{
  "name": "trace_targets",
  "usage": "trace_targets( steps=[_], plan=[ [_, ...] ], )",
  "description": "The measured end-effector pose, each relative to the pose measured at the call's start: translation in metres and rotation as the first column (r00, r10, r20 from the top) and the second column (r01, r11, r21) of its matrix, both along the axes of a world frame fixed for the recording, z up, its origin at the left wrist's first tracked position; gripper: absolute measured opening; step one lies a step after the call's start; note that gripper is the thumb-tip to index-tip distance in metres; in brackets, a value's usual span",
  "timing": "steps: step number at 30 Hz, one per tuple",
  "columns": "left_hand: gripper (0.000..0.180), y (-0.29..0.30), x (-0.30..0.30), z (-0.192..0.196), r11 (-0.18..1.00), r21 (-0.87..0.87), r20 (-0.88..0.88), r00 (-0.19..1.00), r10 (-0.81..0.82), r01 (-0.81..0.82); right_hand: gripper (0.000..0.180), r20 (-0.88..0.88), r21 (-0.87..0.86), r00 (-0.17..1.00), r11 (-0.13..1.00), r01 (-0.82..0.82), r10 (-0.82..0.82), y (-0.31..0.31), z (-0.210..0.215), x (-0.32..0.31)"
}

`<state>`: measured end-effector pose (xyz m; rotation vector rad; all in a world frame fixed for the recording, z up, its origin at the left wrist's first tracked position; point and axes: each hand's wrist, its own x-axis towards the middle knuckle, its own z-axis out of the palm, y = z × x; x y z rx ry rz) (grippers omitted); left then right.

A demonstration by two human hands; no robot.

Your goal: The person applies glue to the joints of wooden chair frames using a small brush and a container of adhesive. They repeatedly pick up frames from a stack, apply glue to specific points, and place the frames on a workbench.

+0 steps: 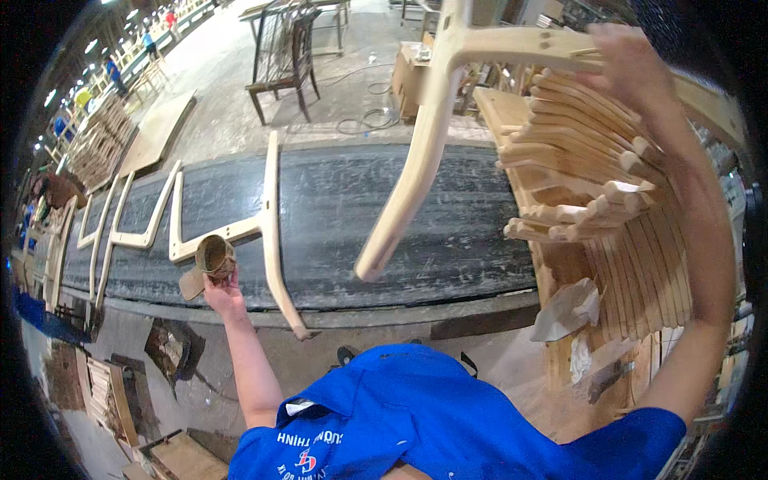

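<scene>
My left hand [225,293] is closed around the underside of a brown, cup-shaped thing [215,255], its hollow facing up. A flat brown flap [192,284] sticks out beside it; whether the two are joined I cannot tell. Up at the right, my right hand [632,68], smeared by motion, grips the arm of a pale wooden chair side frame [420,160]. That frame hangs tilted above the dark conveyor belt [336,216], its long leg slanting down toward me. Just beyond my left hand, another wooden side frame [270,212] lies on the belt.
More wooden frames [136,238] lie farther left along the belt. At the right, curved wooden parts [588,144] are stacked on a wooden board, with crumpled white paper [568,312] near them. Behind the belt stand a dark chair frame [284,60] and a floor cable [372,120].
</scene>
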<state>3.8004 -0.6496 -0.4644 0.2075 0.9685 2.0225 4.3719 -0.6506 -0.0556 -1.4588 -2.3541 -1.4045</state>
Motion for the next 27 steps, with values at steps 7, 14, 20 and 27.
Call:
trace_targets(
  steps=[7,14,20,27],
  plan=[
    [0.025,-0.066,-0.073,-0.018,0.988,-0.152,-0.114,0.993,0.023,-0.041,0.049,0.136,-0.28,0.989,0.955,0.094,-0.058,0.105,-0.191,-0.162],
    [0.021,-0.098,-0.088,-0.033,0.972,-0.215,-0.191,0.98,0.048,-0.089,0.052,0.043,-0.534,0.995,0.84,0.098,-0.089,0.127,-0.365,-0.163],
    [0.027,-0.081,-0.076,-0.051,0.948,-0.318,-0.316,0.941,-0.123,0.017,0.018,-0.322,-0.548,0.936,0.779,-0.304,0.139,0.117,-0.372,-0.175],
    [0.025,-0.008,0.039,-0.009,0.963,-0.146,-0.473,0.839,-0.269,0.227,0.022,-0.973,-0.229,0.156,0.612,-0.757,-0.172,0.046,-0.305,-0.207]
  ],
)
